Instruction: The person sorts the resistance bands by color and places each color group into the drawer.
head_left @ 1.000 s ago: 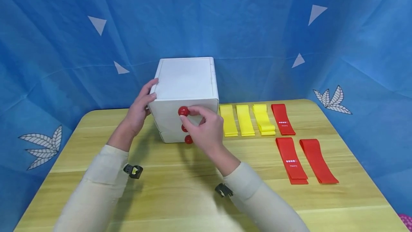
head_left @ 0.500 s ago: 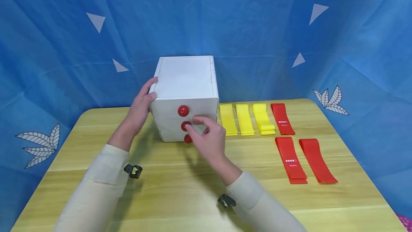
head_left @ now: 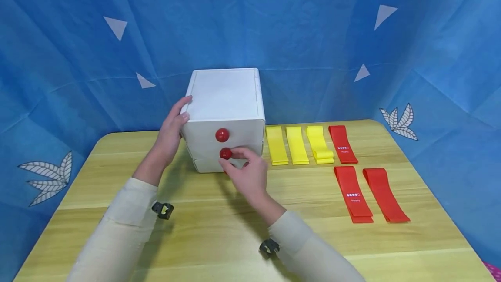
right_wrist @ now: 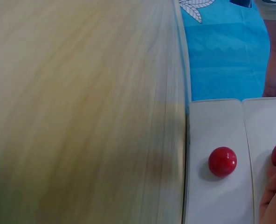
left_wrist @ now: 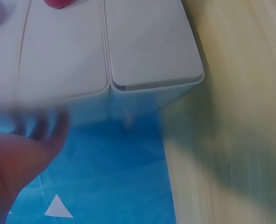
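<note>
A white box of stacked drawers point(head_left: 223, 95) stands at the back of the table, with round red knobs down its front. My left hand point(head_left: 169, 136) rests against its left side, the upper fingers and thumb at the top edge; in the left wrist view the left hand point(left_wrist: 21, 161) has its fingers along that side. Thumb and forefinger of my right hand point(head_left: 250, 173) pinch the middle drawer knob point(head_left: 225, 153). Above it the top knob point(head_left: 222, 135) is untouched. The bottom knob point(right_wrist: 222, 162) is mostly hidden behind the right hand in the head view. All drawers look closed.
Right of the box lie folded yellow bands point(head_left: 297, 145) in a row. Beside and in front of them are red bands point(head_left: 353, 195), some with white print. A blue patterned cloth point(head_left: 313, 34) hangs behind the wooden table point(head_left: 211, 238).
My right hand has left the top knob and moved down to the middle one, closing finger and thumb on it. The left hand has stayed on the box's side.
</note>
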Available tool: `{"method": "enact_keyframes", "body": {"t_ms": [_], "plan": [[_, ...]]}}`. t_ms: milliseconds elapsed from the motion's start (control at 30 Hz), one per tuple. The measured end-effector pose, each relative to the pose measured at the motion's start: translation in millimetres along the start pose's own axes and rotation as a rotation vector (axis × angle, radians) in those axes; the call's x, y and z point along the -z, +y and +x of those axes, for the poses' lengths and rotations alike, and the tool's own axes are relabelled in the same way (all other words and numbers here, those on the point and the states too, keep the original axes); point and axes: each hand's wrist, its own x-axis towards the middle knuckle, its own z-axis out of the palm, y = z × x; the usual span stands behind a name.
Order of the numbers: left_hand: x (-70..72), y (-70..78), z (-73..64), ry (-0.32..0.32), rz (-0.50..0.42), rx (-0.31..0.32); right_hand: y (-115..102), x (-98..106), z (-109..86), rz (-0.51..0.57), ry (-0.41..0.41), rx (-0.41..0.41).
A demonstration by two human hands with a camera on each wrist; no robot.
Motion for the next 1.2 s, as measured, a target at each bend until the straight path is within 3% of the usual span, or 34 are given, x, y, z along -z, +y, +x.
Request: {"method": "enact_keyframes", "body": {"t_ms": [767,1200], "plan": [[-2.2,0.6,-1.5,0.01,0.024,0.004,7,-12,-0.9,0.035,0.139,0.067],[-1.3,1.5,-1.4,0.001,0.027,0.031,5,-8,-10.1,0.072,0.107,0.052]]}}
